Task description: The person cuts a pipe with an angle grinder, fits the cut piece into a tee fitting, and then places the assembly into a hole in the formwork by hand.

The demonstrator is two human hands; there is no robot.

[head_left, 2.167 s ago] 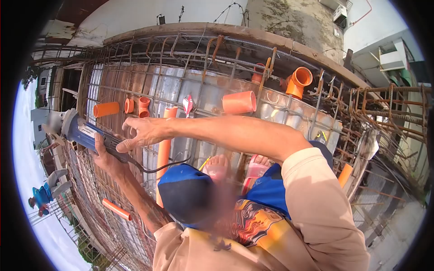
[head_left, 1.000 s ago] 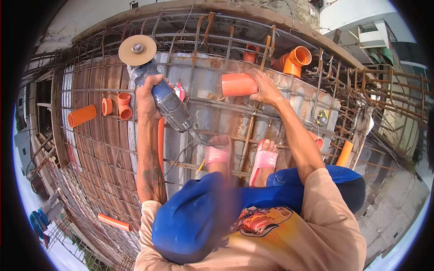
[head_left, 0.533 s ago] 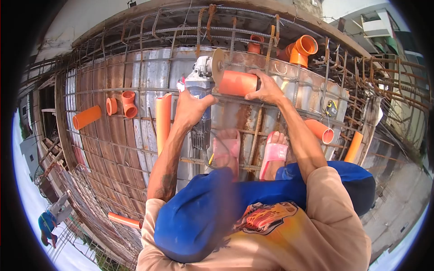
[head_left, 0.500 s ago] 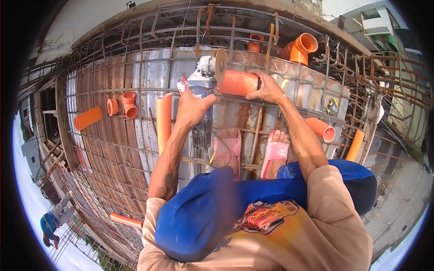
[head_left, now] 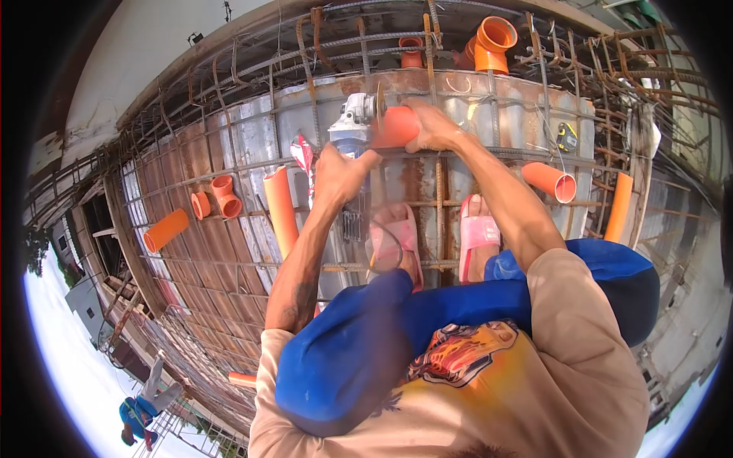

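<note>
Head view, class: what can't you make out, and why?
Head view: held pipe, right end hidden by right hand.
Head view: left hand, most fingertips hidden behind hand and grinder.
Head view: tape measure, markings too small.
Head view: bottom-left pipe, right end hidden by sleeve.

I look from far through one camera, worn on head. View faces forward and steeply down; lens is very wide and bends straight lines, picture is round, dark at corners. Nearest to lens, tan shirt (head_left: 588, 382) and blue trousers (head_left: 473, 305) fill lower middle. Left hand (head_left: 343, 172) and right hand (head_left: 430, 128) lie above middle, somewhat farther. Beyond them spread metal sheets (head_left: 248, 141), then pale wall (head_left: 175, 65) at top left. View reaches outward to sky (head_left: 57, 343) at lower left.
</note>
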